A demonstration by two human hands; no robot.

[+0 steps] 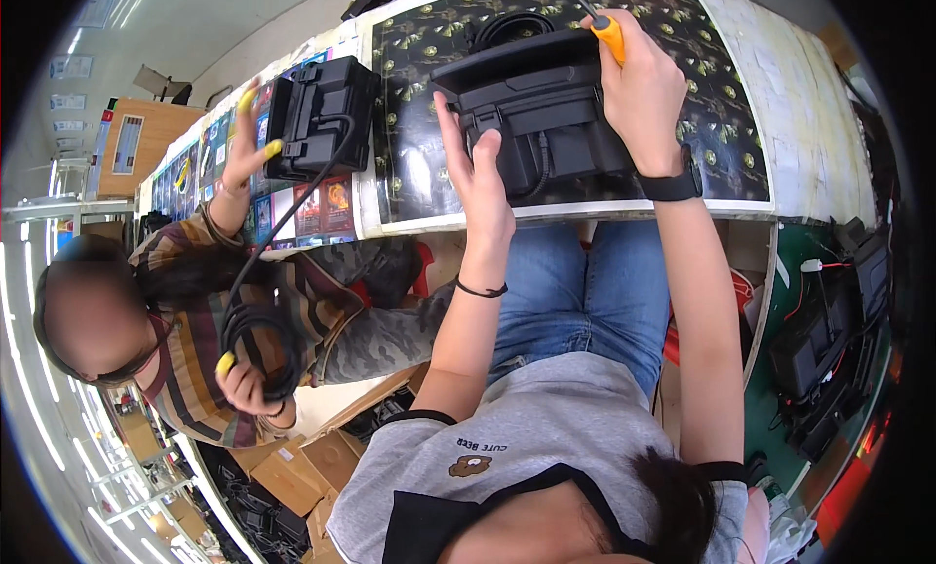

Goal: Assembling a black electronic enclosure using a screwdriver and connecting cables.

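A black plastic box-shaped device (561, 125) sits on the dark patterned mat in front of me, its long flap tilted up along the far side and a short cable on its near face. My left hand (478, 174) rests against its left side, fingers stretched out and thumb apart. At its right end, my right hand (643, 96) is closed round a screwdriver (609, 39) with an orange-yellow handle. The shaft points up and away to the left, apart from the device. A coiled black cable (509, 28) lies just behind the box.
On my left a co-worker (205, 330) with yellow fingertip covers touches a similar black box (322, 116) and holds a coiled cable (258, 350). More black devices (829, 340) lie on a green surface at right. Cardboard boxes (302, 471) stand at lower left.
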